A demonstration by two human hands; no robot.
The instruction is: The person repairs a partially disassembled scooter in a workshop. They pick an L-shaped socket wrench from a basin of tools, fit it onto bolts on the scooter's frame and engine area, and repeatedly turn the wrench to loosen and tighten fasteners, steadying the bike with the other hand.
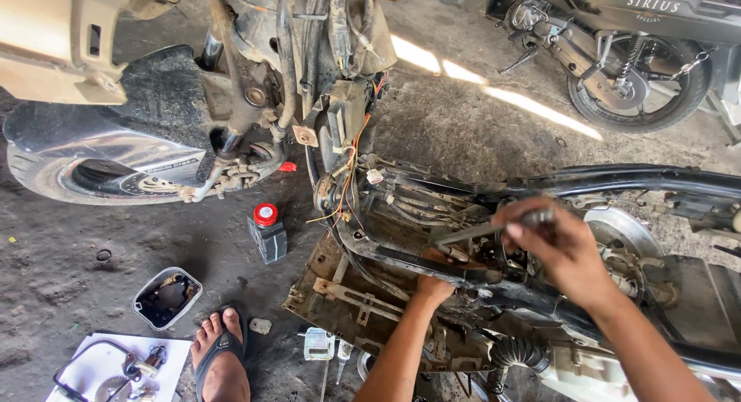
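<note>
The right hand (559,247) hovers above the stripped scooter frame (463,217), its grip pinched around the upper end of a long metal tool (486,230). The tool's long axis slants down and away from that hand toward the left, and its far tip sits close to the left hand (434,288), just above it, in the dark well of the engine bay. So the tool lies wholly to the left of the right-hand grip, running from the fingers down toward the other hand. The left hand comes up from the lower edge of the view and is pushed in under a frame tube; its fingers are hidden among the parts, so I cannot tell whether that grip is spread or closed on something. Of the two, the left hand is nearer the tool's working tip and the right hand holds its handle end. On the concrete floor, well to the left of both hands, stands a small dark bottle with a red cap (267,232), and nearer the lower left corner of the floor lie an open shallow tray (167,296) and a sandalled foot (221,354). The front wheel (100,170) rests by the floor's left edge, well apart from the hands.
</note>
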